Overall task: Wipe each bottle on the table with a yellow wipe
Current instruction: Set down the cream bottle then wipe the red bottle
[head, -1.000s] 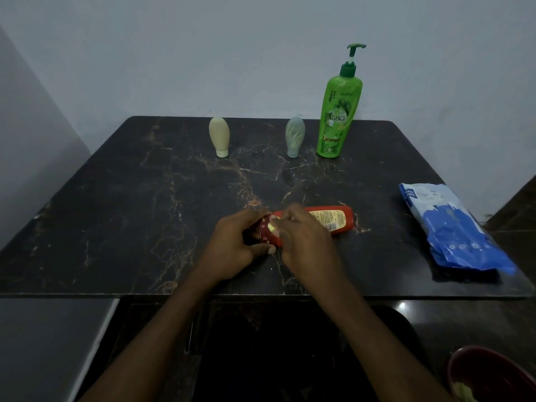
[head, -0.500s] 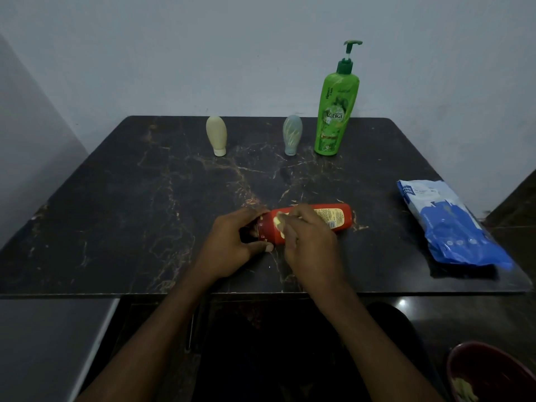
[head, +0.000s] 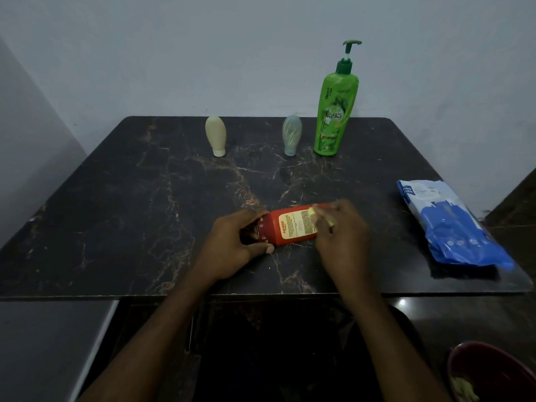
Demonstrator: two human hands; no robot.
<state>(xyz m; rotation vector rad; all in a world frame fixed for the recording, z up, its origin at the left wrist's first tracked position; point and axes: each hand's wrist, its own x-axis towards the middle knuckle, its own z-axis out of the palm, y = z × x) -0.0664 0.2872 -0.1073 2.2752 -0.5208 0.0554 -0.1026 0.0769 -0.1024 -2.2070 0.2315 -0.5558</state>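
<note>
Red bottle (head: 293, 229) lies on its side on the dark marble-pattern desk (head: 130, 213), near the front edge, roughly centre. Cap end points to the person's left, base end to the right and slightly away. Label faces up, yellow-orange with small print. The print is too small to read apart from a red brand word along one side.

Left hand (head: 232, 248) grips the cap end of the red bottle, fingers curled over the far side, thumb along the near side. Right hand (head: 342, 236) sits over the bottle's base end, fingers curled, pinching a yellow wipe (head: 314, 214) against the right edge of the label. Only small bits of the wipe show, at the fingertips and beside the knuckles; the rest is hidden under the hand. That hand also covers most of the bottle's base.

Back row, all upright and not touching:
- cream bottle (head: 216, 136), standing on its cap, back left of centre
- pale blue-green bottle (head: 291, 134), also on its cap, to its right
- green pump bottle (head: 333, 117), just beside that one, the tallest, "Vatika" on the label, pump head pointing right

Blue pack (head: 452, 227) with a white top end lies flat at the desk's right edge, well apart from both hands. Dark red bowl (head: 493, 369) at bottom right, below desk level, with something pale yellow-green inside; can't tell what. Plain grey wall (head: 174, 53) behind the desk.
</note>
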